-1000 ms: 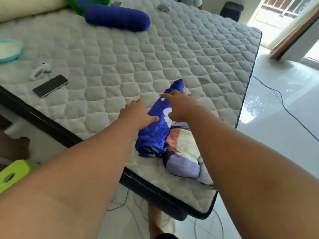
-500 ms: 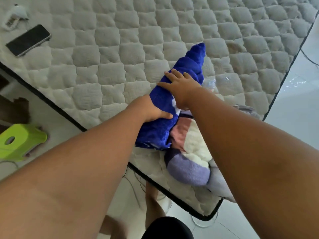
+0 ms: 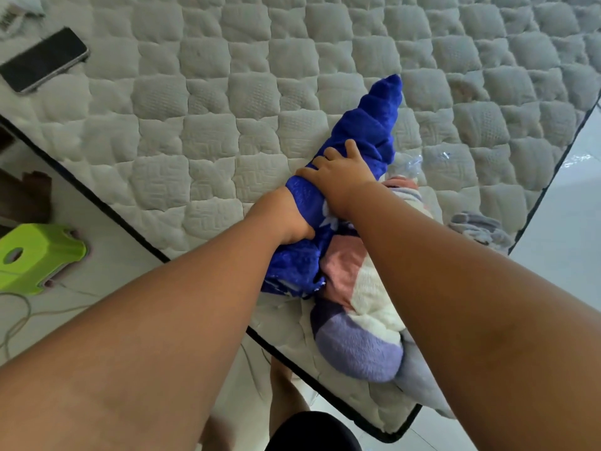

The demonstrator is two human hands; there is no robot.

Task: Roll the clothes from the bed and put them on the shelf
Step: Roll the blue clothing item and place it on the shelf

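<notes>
A rolled blue fleece garment (image 3: 370, 125) lies slantwise on the quilted mattress (image 3: 208, 131), near its front corner. My left hand (image 3: 283, 216) grips the roll's near part, fingers tucked under the cloth. Laid over the roll's middle is my right hand (image 3: 338, 170), fingers curled around it. Beside the roll, on its right, lies a fluffy garment in pink, white and purple (image 3: 361, 333), partly under my right forearm. No shelf is in view.
A black phone (image 3: 42, 60) rests on the mattress at far left. A green plastic stool (image 3: 35, 255) stands on the floor left of the bed, with a cable beside it. A grey cloth (image 3: 481, 226) and clear plastic (image 3: 409, 164) lie near the right edge. Tiled floor (image 3: 562, 249) at right.
The camera has tilted down and come closer. Both hands have closed tighter on the blue roll, the left sliding under its near part.
</notes>
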